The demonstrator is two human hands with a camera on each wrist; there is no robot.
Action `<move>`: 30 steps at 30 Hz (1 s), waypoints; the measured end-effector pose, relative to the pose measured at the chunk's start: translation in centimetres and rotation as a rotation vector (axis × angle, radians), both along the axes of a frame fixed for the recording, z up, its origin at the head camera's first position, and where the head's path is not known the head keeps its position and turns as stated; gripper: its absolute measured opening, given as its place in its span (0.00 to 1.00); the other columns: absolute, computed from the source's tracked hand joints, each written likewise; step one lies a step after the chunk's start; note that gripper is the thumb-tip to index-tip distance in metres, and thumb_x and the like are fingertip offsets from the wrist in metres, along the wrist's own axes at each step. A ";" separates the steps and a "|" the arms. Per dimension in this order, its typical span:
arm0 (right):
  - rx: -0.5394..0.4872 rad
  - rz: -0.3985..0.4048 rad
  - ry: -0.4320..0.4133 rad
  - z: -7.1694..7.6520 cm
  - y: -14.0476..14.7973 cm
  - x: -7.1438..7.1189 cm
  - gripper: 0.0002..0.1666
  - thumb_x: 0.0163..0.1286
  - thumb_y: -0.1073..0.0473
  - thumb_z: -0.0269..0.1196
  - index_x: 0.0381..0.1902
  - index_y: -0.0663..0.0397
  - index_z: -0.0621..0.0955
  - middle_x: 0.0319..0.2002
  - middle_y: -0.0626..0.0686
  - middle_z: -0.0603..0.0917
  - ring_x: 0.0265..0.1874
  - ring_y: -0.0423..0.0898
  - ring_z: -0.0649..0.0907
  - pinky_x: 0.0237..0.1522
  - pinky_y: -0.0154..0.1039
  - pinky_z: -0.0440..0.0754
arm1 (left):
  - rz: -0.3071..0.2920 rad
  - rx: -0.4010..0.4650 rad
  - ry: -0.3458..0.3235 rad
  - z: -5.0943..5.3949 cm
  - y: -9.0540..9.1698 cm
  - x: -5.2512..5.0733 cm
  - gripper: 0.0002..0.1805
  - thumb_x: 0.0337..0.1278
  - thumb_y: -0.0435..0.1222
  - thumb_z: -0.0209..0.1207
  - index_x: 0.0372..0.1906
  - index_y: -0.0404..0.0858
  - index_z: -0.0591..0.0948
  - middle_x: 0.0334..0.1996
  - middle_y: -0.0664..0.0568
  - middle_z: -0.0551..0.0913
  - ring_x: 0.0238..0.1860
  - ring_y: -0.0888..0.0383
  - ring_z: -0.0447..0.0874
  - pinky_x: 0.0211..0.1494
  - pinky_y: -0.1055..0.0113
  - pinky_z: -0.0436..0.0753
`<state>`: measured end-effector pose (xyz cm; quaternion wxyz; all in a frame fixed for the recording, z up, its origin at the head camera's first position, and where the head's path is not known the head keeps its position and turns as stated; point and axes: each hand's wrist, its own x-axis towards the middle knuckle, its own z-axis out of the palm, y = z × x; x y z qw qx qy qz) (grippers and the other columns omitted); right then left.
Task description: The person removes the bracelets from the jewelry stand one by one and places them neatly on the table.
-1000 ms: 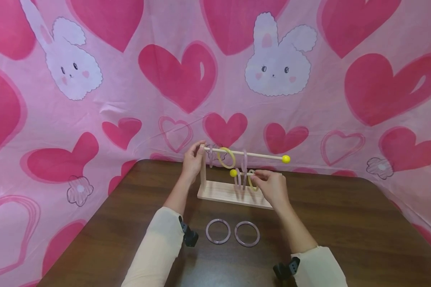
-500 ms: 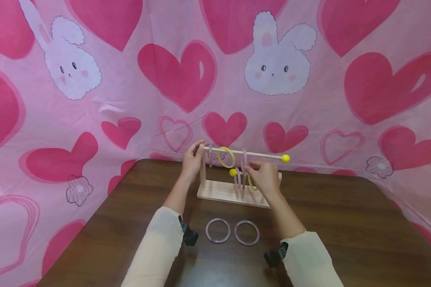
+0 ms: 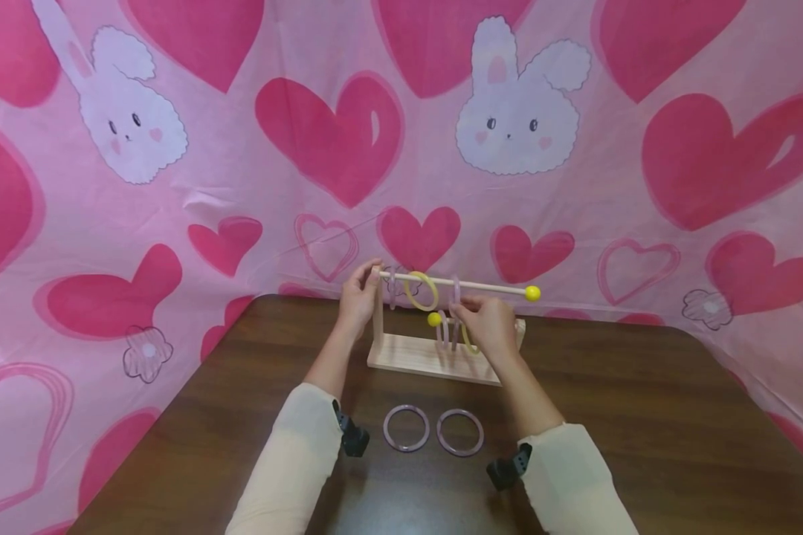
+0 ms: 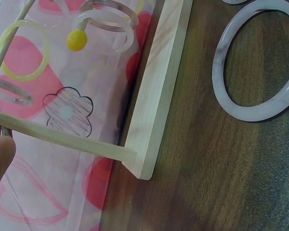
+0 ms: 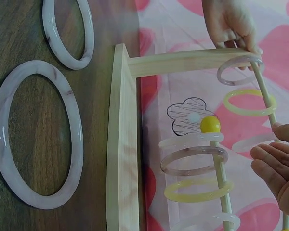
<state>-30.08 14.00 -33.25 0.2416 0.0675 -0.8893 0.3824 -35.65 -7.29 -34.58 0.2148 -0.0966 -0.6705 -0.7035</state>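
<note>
Over there, the left hand (image 3: 358, 301) grips the top of the wooden stand (image 3: 428, 360), while the right hand (image 3: 491, 323) pinches a pale ring (image 5: 245, 143) on the upper rod (image 3: 488, 287); 2 purple rings (image 5: 0, 130) lie flat on the table (image 3: 241, 423) in front.

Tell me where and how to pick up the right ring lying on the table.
Probably best: pinch the right ring by its right edge, coming from above and the right. It lies flat on the table, so its open middle admits a fingertip, and the left ring sits close by its left edge.
</note>
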 end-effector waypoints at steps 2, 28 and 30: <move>-0.001 0.002 0.002 0.1 -0.1 0.0 0.16 0.58 0.53 0.67 0.40 0.57 0.86 0.34 0.53 0.86 0.37 0.52 0.83 0.36 0.47 0.77 | -0.006 -0.001 -0.003 0.6 0.1 0.7 0.16 0.64 0.32 0.51 0.54 0.30 0.75 0.50 0.39 0.78 0.49 0.53 0.74 0.55 0.62 0.73; 0.053 -0.057 0.187 -0.5 -0.3 0.1 0.08 0.56 0.60 0.67 0.34 0.59 0.87 0.28 0.53 0.86 0.30 0.52 0.85 0.31 0.49 0.79 | -0.015 0.006 -0.021 0.0 -0.1 0.0 0.17 0.64 0.33 0.51 0.55 0.31 0.74 0.51 0.40 0.78 0.51 0.52 0.73 0.56 0.62 0.72; 0.057 -0.059 0.203 -0.6 -0.4 0.1 0.08 0.56 0.60 0.67 0.33 0.59 0.87 0.27 0.54 0.86 0.29 0.52 0.85 0.31 0.49 0.79 | -0.015 0.006 -0.024 0.1 -0.1 0.1 0.17 0.64 0.33 0.51 0.55 0.31 0.75 0.51 0.40 0.78 0.51 0.52 0.73 0.56 0.62 0.72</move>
